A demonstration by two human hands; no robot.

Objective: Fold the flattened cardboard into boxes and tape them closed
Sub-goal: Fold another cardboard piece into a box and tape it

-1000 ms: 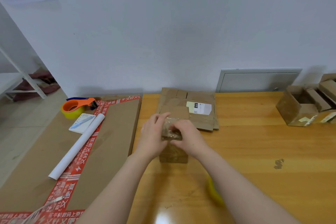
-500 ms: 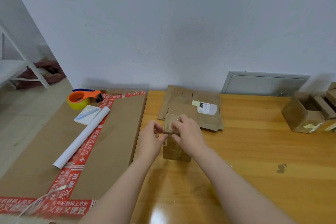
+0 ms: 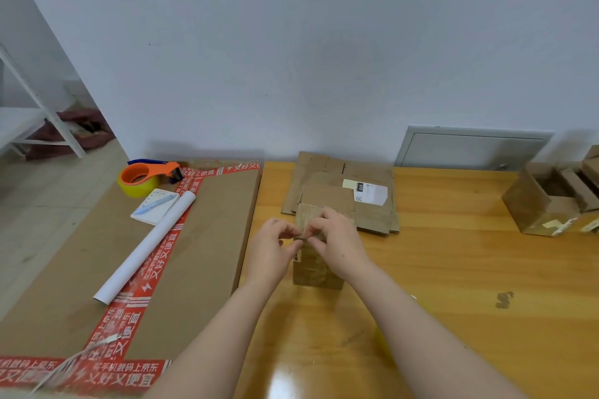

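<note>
The box stands upright on the surface, long axis vertical. At its top left edge the left grip and right grip meet, both pinching a dark tape end, it seems.

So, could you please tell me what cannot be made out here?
Head view.
The small box top: hidden by left hand and right hand.
The dark bit both hands pinch: too small to name.
The open boxes, far right: cut off by frame edge.
The label print on flattened cardboard: too small.
</note>
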